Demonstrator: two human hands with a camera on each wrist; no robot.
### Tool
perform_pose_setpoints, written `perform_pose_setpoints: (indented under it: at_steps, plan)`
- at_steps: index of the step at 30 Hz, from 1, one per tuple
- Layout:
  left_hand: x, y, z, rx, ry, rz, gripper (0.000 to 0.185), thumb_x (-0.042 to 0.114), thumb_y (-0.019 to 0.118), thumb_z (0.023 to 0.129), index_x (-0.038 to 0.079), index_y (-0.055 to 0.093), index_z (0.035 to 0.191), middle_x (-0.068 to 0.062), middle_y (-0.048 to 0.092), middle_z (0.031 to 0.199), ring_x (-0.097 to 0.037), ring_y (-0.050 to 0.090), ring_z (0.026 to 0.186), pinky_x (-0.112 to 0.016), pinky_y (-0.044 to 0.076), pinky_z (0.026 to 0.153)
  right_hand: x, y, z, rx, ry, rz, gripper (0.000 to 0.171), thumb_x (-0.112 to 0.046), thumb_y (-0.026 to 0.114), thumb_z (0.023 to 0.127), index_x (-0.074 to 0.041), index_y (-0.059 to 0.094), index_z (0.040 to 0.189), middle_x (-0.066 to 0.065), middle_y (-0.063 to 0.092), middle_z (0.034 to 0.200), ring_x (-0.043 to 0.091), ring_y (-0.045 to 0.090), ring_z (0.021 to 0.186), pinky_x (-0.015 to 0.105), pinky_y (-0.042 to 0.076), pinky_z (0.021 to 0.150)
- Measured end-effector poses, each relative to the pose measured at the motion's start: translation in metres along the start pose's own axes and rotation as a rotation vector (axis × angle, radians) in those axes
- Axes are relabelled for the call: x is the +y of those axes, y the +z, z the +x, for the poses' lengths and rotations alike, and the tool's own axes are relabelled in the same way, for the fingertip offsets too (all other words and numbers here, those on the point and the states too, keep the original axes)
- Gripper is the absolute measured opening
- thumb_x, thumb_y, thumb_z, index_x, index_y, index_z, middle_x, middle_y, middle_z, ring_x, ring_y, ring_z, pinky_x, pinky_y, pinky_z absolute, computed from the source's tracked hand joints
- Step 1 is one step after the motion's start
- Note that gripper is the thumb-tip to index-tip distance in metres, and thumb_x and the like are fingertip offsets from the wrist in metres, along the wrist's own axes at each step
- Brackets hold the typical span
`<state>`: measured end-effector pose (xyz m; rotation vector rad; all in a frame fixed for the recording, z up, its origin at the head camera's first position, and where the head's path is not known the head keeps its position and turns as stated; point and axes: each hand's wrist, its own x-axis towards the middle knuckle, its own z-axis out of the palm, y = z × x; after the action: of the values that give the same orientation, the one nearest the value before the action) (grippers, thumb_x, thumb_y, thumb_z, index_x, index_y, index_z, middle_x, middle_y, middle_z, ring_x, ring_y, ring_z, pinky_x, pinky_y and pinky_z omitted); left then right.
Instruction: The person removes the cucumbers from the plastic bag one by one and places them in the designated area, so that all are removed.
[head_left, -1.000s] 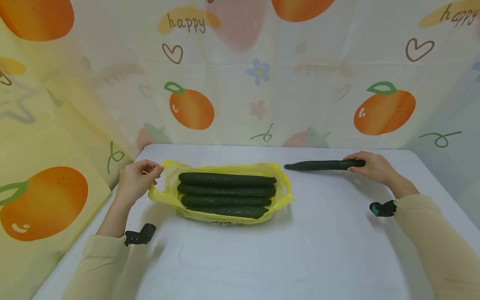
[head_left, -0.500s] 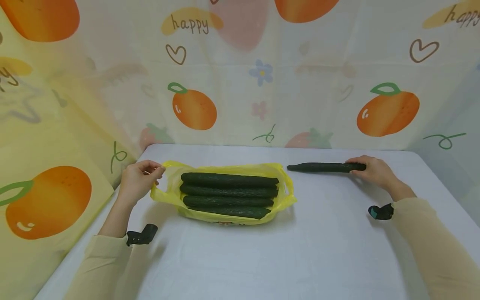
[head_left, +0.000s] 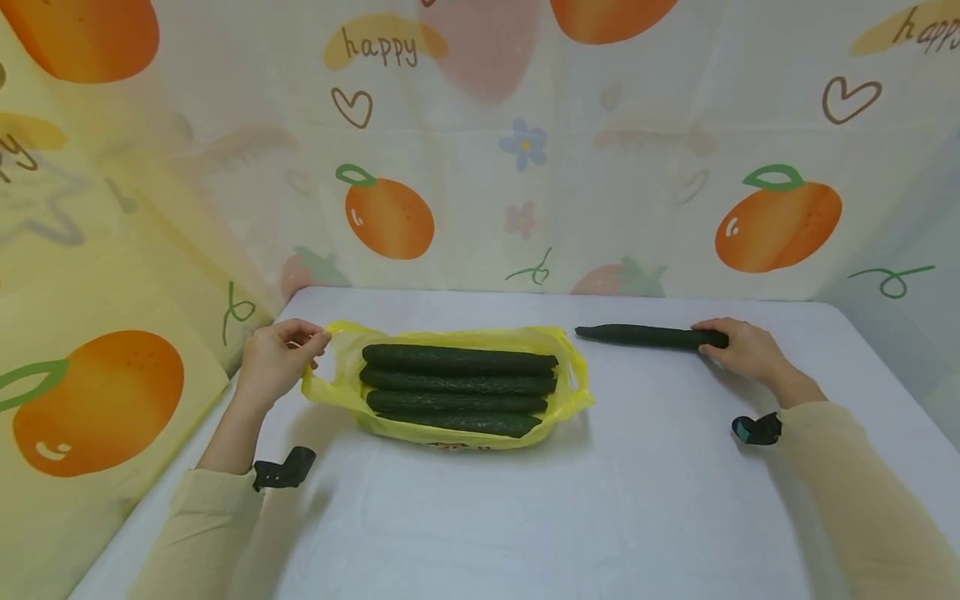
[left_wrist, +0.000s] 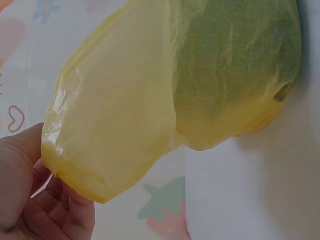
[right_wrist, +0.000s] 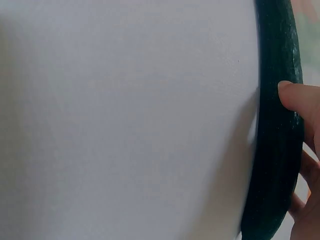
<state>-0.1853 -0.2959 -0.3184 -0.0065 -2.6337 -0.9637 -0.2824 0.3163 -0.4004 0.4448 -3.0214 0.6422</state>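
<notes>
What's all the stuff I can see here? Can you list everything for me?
Cucumbers in bag: four, dark green, side by side in the open bag.
Loose cucumber: one, dark green, on the table right of the bag.
Plastic bag: one, yellow, mid-table.
Table: one, white.
Backdrop: pale cloth printed with oranges, hearts, "happy".
Left hand: pinches the bag's left handle.
Right hand: holds the loose cucumber's right end.
</notes>
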Motion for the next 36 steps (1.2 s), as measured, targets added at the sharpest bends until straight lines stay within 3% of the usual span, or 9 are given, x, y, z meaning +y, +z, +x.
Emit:
perform_pose_setpoints:
  at_steps: [7, 16, 27, 36]
  plan:
    - [0.000, 0.003, 0.001, 0.000, -0.008, 0.000, 0.024, 0.026, 0.063, 0.087, 0.002, 0.067, 0.089, -0.012, 0.067, 0.075, -0.002, 0.056, 0.049, -0.020, 0.046, 0.045, -0.005, 0.003, 0.002, 0.005, 0.018, -0.057, 0.040, -0.018, 0.059, 0.087, -0.004, 0.052, 0.124, 0.028, 0.050, 0.125, 0.046, 0.044, 0.115, 0.067, 0.030, 0.088]
    - [-0.001, 0.003, 0.002, -0.005, -0.021, 0.003, 0.027, 0.030, 0.063, 0.087, 0.003, 0.067, 0.090, -0.012, 0.067, 0.075, -0.002, 0.056, 0.050, -0.020, 0.044, 0.045, -0.011, 0.002, 0.001, 0.038, -0.002, -0.034, 0.040, -0.019, 0.059, 0.088, -0.002, 0.053, 0.123, 0.028, 0.049, 0.127, 0.046, 0.042, 0.117, 0.066, 0.029, 0.089]
    - [-0.001, 0.003, 0.003, -0.010, -0.020, -0.014, 0.027, 0.030, 0.063, 0.087, 0.003, 0.067, 0.090, -0.011, 0.066, 0.075, -0.002, 0.056, 0.050, -0.019, 0.044, 0.045, -0.020, -0.002, -0.002, 0.153, -0.041, -0.018, 0.037, -0.017, 0.060, 0.088, -0.003, 0.055, 0.122, 0.023, 0.052, 0.124, 0.043, 0.044, 0.116, 0.060, 0.034, 0.093]
    - [0.001, 0.002, 0.004, -0.016, -0.015, -0.015, 0.028, 0.030, 0.062, 0.088, 0.003, 0.067, 0.090, -0.012, 0.066, 0.074, -0.003, 0.056, 0.050, -0.019, 0.044, 0.044, -0.044, -0.010, -0.003, 0.262, -0.187, -0.003, 0.033, -0.012, 0.065, 0.085, -0.003, 0.059, 0.116, 0.021, 0.057, 0.116, 0.039, 0.053, 0.102, 0.055, 0.044, 0.083]
